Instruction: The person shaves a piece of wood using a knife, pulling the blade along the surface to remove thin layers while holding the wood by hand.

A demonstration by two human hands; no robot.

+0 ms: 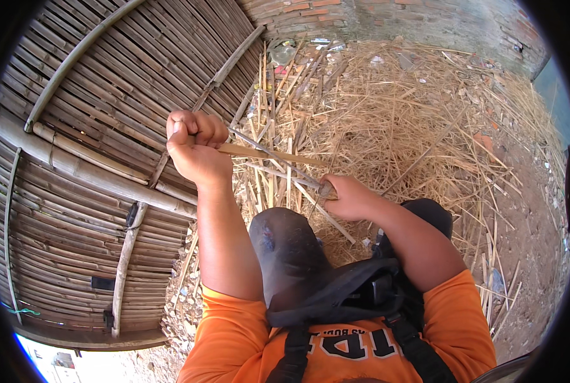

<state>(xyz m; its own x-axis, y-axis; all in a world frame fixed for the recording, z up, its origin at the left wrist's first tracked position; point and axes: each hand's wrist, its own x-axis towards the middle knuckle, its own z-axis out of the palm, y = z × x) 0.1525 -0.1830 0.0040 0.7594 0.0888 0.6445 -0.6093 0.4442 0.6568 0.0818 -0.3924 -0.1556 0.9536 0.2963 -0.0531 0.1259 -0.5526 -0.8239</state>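
the left hand [199, 143] hides the gripped end of the bamboo strip [259, 152]; the right hand [350, 196] covers most of the knife handle [326, 190]. the dark rim cuts off the bluish panel [554, 96]. pale scraps [377, 60] amid the straw [387, 121] are too small to identify.

From my remote seat I look through a single fisheye on the wearer's head, aimed steeply down past the orange shirt [234, 338]. The left hand [199, 147] and right hand [345, 198] are close, near mid-view; the brick wall [393, 18] lies farther off, along the upper edge.
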